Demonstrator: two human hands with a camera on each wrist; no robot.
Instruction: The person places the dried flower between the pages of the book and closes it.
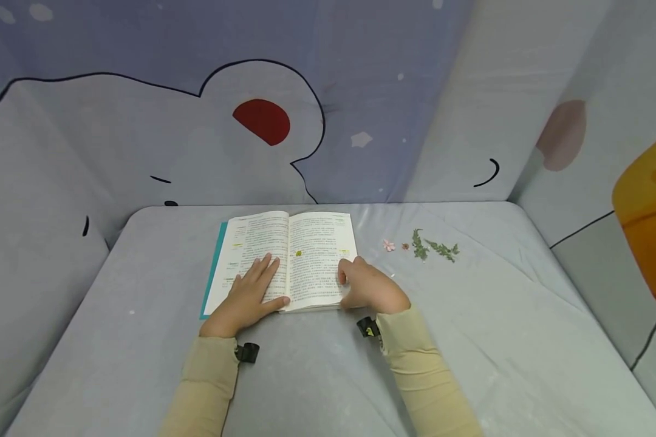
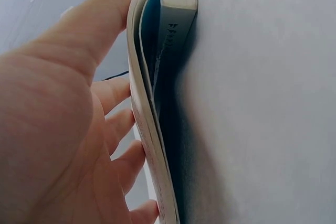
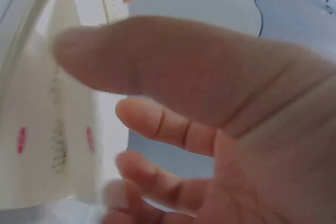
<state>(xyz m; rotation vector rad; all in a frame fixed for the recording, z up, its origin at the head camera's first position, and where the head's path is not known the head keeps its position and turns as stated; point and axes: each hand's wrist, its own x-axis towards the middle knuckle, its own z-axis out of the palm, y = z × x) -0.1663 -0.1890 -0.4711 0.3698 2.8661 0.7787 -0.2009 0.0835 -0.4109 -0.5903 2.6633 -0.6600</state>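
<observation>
An open book (image 1: pixel 318 282) with a teal cover (image 1: pixel 214 267) lies on the pale sheet. My left hand (image 1: pixel 244 303) rests on the left page with its fingers spread, thumb near the centre fold. Seen from the left wrist, that thumb reaches the book's lower edge (image 2: pixel 134 51). At the right page's lower outer corner, my right hand (image 1: pixel 373 287) has curled fingers and grips the edge. In the right wrist view, the thumb (image 3: pixel 105 59) overlaps the page edges and the fingertips meet the page side. A small yellow-green piece (image 1: pixel 298 254) lies on the right page.
Right of the book lie a pink flower (image 1: pixel 389 245), a small brownish flower (image 1: pixel 406 246) and green fern-like sprigs (image 1: pixel 444 250). Printed fabric walls (image 1: pixel 372 103) rise behind and at both sides. An orange shape (image 1: pixel 653 212) is at far right.
</observation>
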